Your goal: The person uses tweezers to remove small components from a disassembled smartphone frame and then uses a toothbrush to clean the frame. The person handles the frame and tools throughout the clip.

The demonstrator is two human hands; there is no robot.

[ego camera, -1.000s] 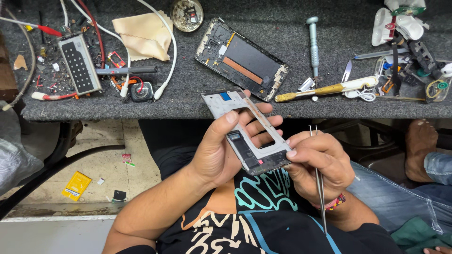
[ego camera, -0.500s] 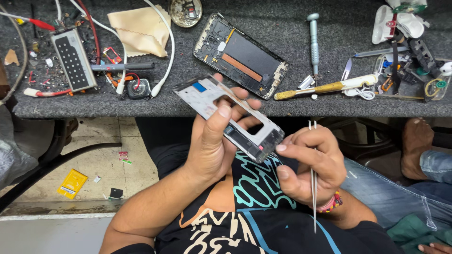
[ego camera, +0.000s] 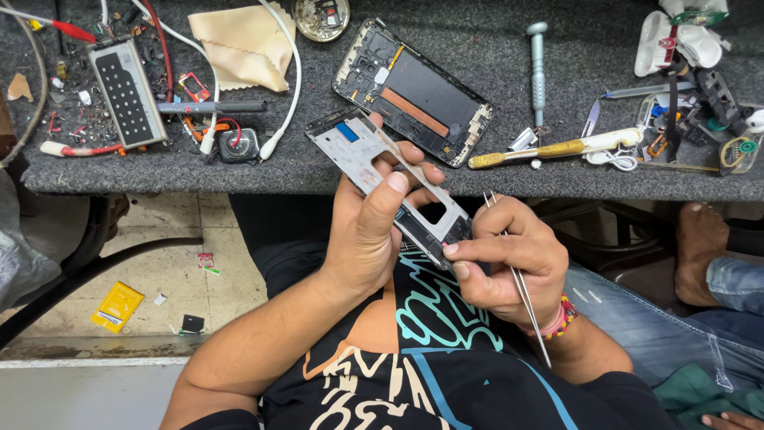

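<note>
Head view: the left hand (ego camera: 362,239) is gripping a silver phone frame (ego camera: 390,179) over the lap, hiding its underside. The right hand (ego camera: 509,259) is pinching tweezers (ego camera: 521,291) at the frame's lower corner. An opened phone (ego camera: 414,91) and screwdriver (ego camera: 538,68) are lying on the grey worktop (ego camera: 477,175) beyond.

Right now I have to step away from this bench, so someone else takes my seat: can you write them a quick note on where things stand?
Left hand: holds the silver phone frame over the lap, thumb across it.
Right hand: pinches the frame's lower end; tweezers tucked in the same grip.
On the bench: the opened phone body, a yellow-handled screwdriver, a grey screwdriver, a cloth.
Done: frame is off the phone body.
Left: the frame is in hand, not back on.
</note>
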